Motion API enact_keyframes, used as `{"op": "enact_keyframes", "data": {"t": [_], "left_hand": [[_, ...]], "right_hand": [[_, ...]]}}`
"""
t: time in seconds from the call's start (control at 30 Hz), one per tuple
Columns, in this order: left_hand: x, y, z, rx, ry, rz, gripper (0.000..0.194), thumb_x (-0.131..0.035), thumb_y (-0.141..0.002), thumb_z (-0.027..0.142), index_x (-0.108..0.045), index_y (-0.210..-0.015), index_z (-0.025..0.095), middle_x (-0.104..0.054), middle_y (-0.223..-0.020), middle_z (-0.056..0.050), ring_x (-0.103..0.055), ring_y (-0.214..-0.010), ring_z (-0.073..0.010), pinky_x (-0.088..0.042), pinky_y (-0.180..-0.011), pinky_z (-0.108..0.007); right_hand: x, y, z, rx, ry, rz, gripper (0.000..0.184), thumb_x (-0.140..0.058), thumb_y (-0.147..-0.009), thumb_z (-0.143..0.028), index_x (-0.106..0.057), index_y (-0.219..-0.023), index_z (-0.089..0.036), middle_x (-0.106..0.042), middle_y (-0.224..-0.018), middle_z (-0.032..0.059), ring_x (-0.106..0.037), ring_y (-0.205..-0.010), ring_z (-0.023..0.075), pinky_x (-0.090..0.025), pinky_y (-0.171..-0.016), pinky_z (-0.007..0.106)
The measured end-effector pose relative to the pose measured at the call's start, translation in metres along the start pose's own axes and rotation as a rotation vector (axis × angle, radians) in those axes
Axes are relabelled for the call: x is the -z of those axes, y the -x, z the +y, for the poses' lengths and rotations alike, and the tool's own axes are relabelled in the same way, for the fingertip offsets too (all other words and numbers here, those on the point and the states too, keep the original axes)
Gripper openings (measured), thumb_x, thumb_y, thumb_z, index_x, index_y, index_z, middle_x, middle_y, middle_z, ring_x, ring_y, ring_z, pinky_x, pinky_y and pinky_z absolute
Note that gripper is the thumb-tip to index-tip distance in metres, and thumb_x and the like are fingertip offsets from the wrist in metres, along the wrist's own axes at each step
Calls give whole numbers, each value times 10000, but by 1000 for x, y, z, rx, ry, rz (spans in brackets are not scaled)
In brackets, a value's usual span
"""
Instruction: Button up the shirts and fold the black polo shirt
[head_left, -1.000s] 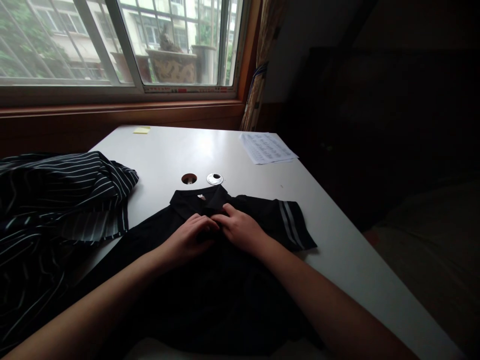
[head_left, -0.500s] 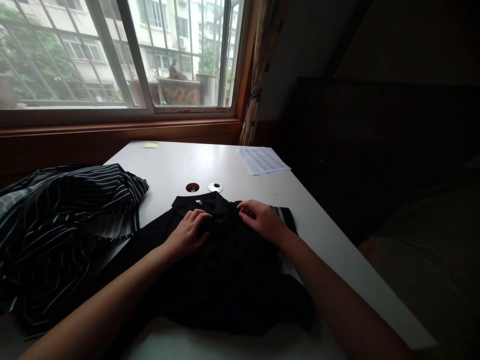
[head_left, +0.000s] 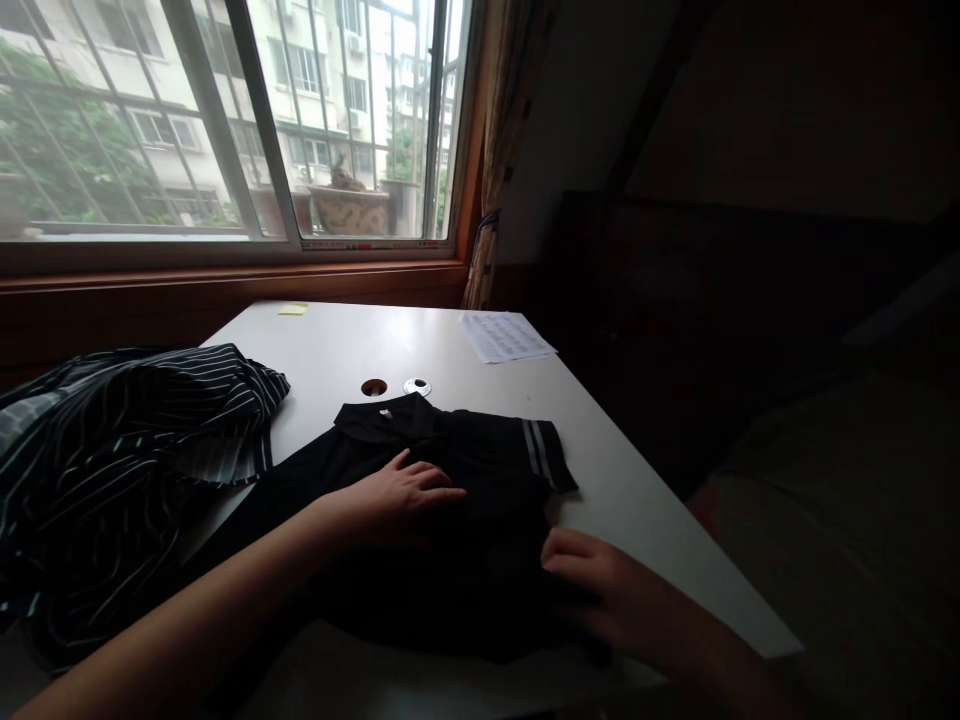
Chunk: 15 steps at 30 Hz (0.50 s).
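A black collared shirt (head_left: 480,570) lies spread on the white table (head_left: 615,480), its collar towards the window and a small pale label inside the neck. Its right sleeve, with two grey stripes near the cuff, points out to the right. My left hand (head_left: 409,492) rests on the chest of the shirt with fingers spread. At the shirt's right side edge, my right hand (head_left: 592,575) is closed, its fingers pinched on the dark cloth. The shirt's lower part is in deep shadow, and its left sleeve is partly hidden by my left forearm.
A crumpled black-and-white striped garment (head_left: 150,450) is heaped at the table's left. Printed sheets (head_left: 506,337) lie at the far right corner, a yellow note (head_left: 292,309) at the far left. A round cable hole (head_left: 374,387) and its cover (head_left: 418,387) are beyond the collar.
My right hand has moved from the shoulder down to the shirt's right side and closed on the cloth. My left hand has slid from near the collar onto the chest. The striped cuff is uncovered.
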<state>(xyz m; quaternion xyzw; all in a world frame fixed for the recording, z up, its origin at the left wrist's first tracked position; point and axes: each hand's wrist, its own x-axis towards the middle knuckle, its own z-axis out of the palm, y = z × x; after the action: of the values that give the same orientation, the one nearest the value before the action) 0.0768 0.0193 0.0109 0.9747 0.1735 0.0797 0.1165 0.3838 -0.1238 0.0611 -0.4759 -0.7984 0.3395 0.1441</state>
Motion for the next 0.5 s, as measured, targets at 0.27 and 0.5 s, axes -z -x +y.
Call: {"op": "enact_keyframes", "data": {"t": [0.27,0.5], "left_hand": [[-34,-2,3,201,-106,89,196,-630,-858,212,-619,-1053,202,-668,-1020,-95,-604,-989,-271,-435,-948,-440],[38,31,12,497,303,567,158,-450,-901,180,-594,-962,203,-663,-864,-19,-621,-763,-186,-511,-707,-305]], "right_hand": [[44,78,9,234,94,502,301,-584,-859,-137,-732,-909,-393,-674,-975,88,-662,-954,270,-557,-791,417],[30,63,-3,162,-116,359,175,-600,-882,-224,-709,-932,-351,-692,-943,87,-676,-874,261,-563,-754,394]]}}
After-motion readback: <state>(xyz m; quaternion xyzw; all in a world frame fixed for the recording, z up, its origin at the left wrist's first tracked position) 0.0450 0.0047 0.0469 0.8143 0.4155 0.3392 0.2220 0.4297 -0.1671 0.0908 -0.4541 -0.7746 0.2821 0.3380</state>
